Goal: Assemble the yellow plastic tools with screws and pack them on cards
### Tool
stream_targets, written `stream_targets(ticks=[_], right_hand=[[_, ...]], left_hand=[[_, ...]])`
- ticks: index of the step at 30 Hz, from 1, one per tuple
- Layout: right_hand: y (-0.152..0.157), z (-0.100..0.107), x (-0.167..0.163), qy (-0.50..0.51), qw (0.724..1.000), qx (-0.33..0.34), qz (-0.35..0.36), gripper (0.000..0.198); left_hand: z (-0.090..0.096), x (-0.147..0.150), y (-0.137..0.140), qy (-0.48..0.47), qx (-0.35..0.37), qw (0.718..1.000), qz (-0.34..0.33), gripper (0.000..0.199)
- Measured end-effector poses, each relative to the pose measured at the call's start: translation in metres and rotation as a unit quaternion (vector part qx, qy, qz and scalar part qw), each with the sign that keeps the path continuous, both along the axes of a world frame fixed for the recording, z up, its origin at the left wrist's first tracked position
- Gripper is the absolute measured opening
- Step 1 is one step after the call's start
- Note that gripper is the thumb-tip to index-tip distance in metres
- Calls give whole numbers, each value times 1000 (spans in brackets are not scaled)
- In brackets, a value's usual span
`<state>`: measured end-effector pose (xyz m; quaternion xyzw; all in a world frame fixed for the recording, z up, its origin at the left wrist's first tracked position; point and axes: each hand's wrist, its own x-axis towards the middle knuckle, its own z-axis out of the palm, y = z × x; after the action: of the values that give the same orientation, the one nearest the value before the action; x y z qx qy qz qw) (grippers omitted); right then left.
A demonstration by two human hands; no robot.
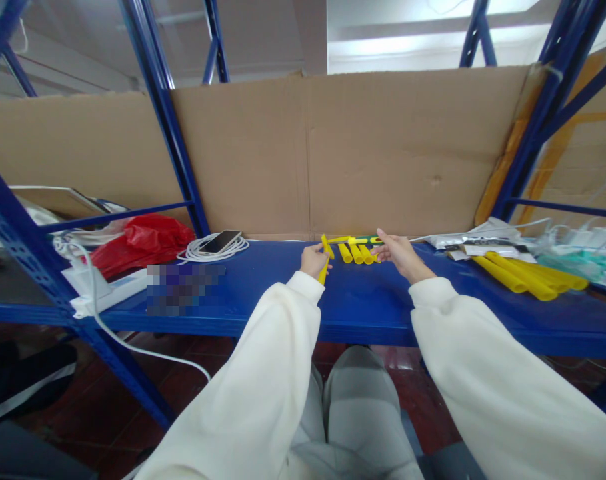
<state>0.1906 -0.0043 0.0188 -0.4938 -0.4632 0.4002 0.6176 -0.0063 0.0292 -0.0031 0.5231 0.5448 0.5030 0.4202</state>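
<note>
Close to the back of the blue shelf, my left hand (313, 260) is closed around an upright yellow piece (325, 267), which looks like a cut strip or tube. To its right, my right hand (397, 253) grips a slim yellow-and-green tool (365, 240), held level and pointing left toward that piece. The tool's exact kind is too small to make out. Several short yellow tubes (357, 254) lie side by side on the shelf between my hands, just under the tool. Fingers hide part of the tool's handle and of the held piece.
Longer yellow tubes (527, 275) lie at the right beside white packets (493, 240). On the left are a phone (221, 241) on a coiled white cable (195, 249), a red plastic bag (140, 243) and a white power strip (117, 291). A cardboard wall (383, 153) closes the back.
</note>
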Motion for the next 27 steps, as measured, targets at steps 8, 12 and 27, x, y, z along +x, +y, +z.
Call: stream_targets(ticks=[8,12,27], right_hand=[[-5,2,-4,-20,999,-49,-6,32],[-9,4,-7,-29,998,-61,-5,26],[-6,2,-4,-56,996,-71,-20,33]], left_hand=[[0,0,0,-3,-1,1000,17,48],[0,0,0,9,1,1000,13,51],[-6,0,6,52,18,998,-2,61]])
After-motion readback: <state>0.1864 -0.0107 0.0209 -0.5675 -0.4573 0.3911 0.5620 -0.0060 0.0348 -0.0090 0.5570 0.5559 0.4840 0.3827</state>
